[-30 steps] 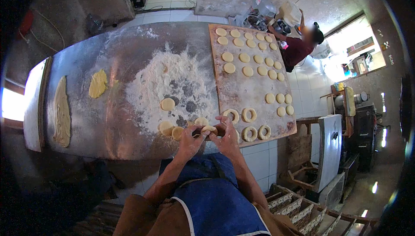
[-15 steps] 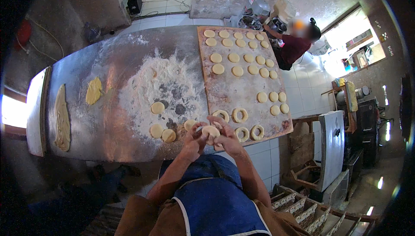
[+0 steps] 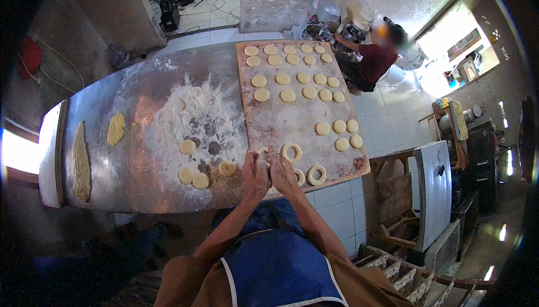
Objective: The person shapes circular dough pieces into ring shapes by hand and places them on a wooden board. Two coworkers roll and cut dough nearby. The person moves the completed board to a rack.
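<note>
My left hand (image 3: 255,175) and my right hand (image 3: 282,173) are closed together, palms facing, above the near left corner of a wooden board (image 3: 306,113). A pale piece of dough (image 3: 262,162) shows a little between them, mostly hidden by the fingers. Just beyond my fingertips, a dough ring (image 3: 261,150) on the board is partly covered. More rings lie to the right, including a whole dough ring (image 3: 292,152) and a nearer dough ring (image 3: 316,175). Left of my hands, a dough disc (image 3: 227,168) with a round mark in its middle lies beside several plain dough discs (image 3: 200,180).
Rows of flat dough discs (image 3: 287,95) cover the board's far part. Spread flour (image 3: 191,107) whitens the metal table (image 3: 135,166); a long dough strip (image 3: 82,161) and a yellowish lump (image 3: 116,129) lie leftward. Beyond the board, a person (image 3: 375,60) reaches toward pots.
My hands have turned palm to palm and closed over the dough, which showed as a ring between my fingers before. The view has shifted slightly right, and the marked disc is now uncovered.
</note>
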Demonstrator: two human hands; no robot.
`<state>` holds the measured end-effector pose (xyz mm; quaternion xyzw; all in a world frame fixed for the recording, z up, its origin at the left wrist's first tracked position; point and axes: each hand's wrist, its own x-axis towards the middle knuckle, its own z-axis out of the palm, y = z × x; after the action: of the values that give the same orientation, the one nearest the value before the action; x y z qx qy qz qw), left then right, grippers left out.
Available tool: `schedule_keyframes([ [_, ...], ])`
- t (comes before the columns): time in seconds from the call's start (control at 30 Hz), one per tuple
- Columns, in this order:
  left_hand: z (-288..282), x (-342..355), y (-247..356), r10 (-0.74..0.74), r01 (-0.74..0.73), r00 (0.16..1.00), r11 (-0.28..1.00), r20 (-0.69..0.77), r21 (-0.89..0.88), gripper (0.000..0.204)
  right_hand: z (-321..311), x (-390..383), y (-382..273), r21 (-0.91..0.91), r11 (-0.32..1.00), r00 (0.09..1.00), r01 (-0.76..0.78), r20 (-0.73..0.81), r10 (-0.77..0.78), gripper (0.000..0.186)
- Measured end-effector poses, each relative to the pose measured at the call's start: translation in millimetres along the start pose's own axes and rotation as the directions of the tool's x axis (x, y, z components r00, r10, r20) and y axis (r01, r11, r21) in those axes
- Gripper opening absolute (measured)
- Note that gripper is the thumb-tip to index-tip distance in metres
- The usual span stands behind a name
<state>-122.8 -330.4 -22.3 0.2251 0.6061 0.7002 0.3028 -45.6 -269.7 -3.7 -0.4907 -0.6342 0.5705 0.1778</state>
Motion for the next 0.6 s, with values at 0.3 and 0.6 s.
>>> schedule_keyframes([
  [0.3,30.2,-7.8,-29.7,-0.084,0.077,0.996,0.988,0.042,0.134,0.032,-29.8,-14.5,14.6,0.157,0.988,1.0,0.009,-0.007,-0.008,0.048],
  [0.6,66.8,-28.6,-30.7,-0.491,0.376,0.858,0.8,-0.15,-0.468,0.028,-63.6,-24.2,35.2,0.234,0.933,0.957,0.274,0.028,-0.288,0.057],
])
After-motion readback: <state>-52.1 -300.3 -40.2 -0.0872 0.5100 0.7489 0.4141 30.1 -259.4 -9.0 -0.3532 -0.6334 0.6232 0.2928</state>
